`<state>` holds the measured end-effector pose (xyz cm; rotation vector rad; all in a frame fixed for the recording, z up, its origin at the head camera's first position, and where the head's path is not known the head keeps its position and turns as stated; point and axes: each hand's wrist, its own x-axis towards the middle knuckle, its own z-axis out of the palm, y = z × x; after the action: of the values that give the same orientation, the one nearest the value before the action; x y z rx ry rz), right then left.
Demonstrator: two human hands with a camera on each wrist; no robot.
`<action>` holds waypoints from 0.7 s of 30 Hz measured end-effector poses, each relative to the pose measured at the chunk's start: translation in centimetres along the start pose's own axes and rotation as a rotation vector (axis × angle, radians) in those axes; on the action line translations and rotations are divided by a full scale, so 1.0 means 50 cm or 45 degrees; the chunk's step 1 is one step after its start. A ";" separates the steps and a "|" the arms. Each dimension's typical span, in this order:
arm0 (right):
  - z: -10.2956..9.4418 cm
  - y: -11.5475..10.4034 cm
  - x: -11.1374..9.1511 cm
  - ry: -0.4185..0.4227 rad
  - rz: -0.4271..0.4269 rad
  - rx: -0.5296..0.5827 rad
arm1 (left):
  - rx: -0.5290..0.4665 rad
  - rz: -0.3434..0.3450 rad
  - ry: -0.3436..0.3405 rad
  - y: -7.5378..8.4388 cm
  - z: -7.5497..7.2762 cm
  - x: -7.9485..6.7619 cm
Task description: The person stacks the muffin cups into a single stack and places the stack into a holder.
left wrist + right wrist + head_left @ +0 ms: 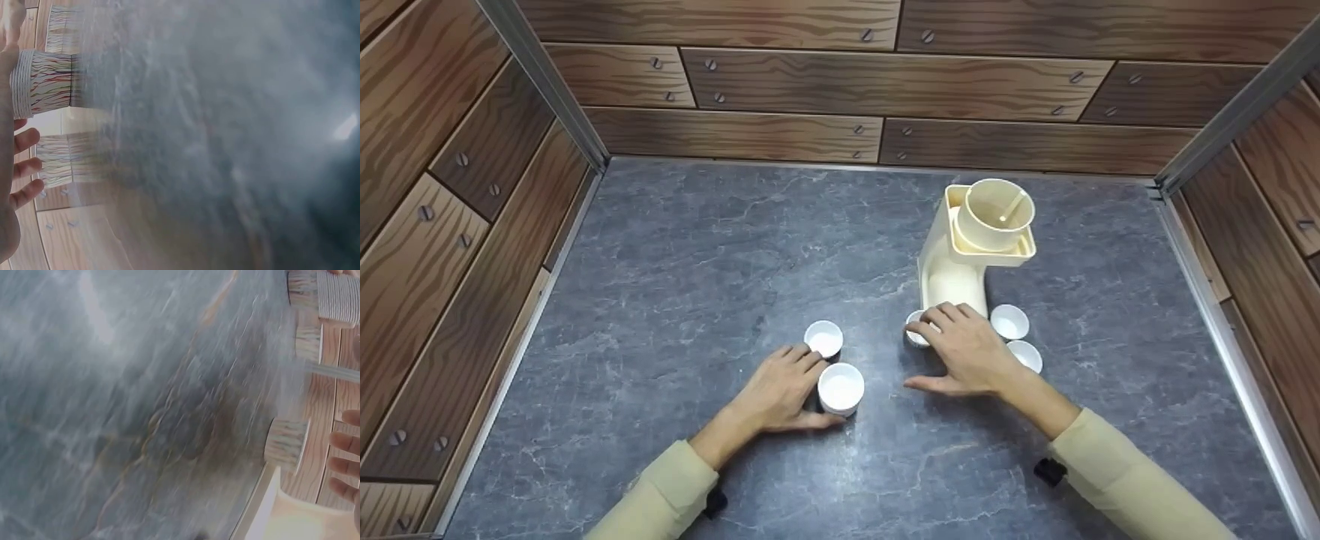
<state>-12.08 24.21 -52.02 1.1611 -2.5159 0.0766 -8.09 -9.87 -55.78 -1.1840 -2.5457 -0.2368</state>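
In the head view my left hand (pixel 784 390) is at a short stack of white paper cups (pixel 841 388), its thumb along the near side and index finger at the far-left side. The left wrist view shows this stack (pixel 45 81) with coloured streaks on its side. A single cup (pixel 824 339) stands just beyond it. My right hand (pixel 964 349) hovers with fingers spread and thumb apart, holding nothing. Its fingers partly hide a cup (pixel 915 334) in front of the cream plastic dispenser-like piece (pixel 952 289). Two more cups, one (pixel 1009 322) behind the other (pixel 1026 355), stand right of that hand.
The cream piece has a round open tube (pixel 997 214) on top with a small stick inside. A grey marbled tabletop (pixel 697 262) lies beneath everything. Wood-patterned panels (pixel 810 82) with metal edges enclose the back and both sides.
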 end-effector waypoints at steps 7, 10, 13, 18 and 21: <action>0.008 0.026 -0.009 -0.012 0.056 -0.020 | 0.019 0.004 0.023 0.001 0.003 0.000; 0.010 0.034 -0.012 -0.031 0.074 -0.034 | 0.026 0.007 0.027 0.001 0.003 0.000; 0.012 0.041 -0.013 -0.064 0.093 -0.048 | 0.029 0.004 0.024 0.002 0.002 0.000; 0.014 0.049 -0.013 -0.127 0.122 -0.072 | 0.022 0.002 0.027 0.002 0.002 -0.001; 0.017 0.053 -0.014 -0.152 0.135 -0.080 | 0.023 0.001 0.025 0.002 0.002 -0.001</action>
<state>-13.89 26.27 -52.76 1.0362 -2.6631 -0.0456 -8.03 -9.82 -55.91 -1.1704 -2.5251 -0.2231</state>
